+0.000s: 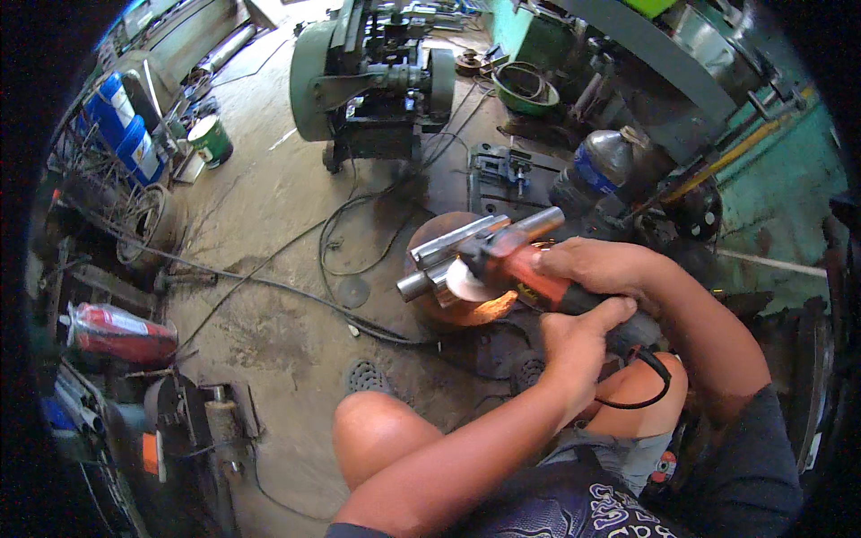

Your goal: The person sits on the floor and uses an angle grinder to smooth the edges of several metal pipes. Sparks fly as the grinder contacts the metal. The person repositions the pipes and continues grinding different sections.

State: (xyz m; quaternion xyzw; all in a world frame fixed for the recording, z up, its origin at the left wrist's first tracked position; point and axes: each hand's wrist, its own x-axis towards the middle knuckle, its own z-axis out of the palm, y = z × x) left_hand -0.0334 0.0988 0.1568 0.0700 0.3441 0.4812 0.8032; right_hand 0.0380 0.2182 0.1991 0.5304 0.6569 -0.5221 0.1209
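Both my hands are closed around a red and black angle grinder (527, 272). My left hand (576, 348) wraps its rear body, while my right hand (603, 266) grips farther forward, near the head. The pale grinding disc (468, 283) meets a metal workpiece (456, 244) made of bright steel bars, with a round shaft (543, 221) sticking out at its far right end. Orange sparks (495, 310) spray below the disc. The workpiece rests on a brown, rusty round support (430, 231). A black cord (662, 387) loops from the grinder's back over my thigh.
Cables (323, 309) cross the floor left of the support. A green machine (314, 81) stands ahead. Beyond the workpiece are a vise (502, 169), a large plastic bottle (599, 166) and a green basin (527, 100). A red wrapped cylinder (121, 333) lies at left.
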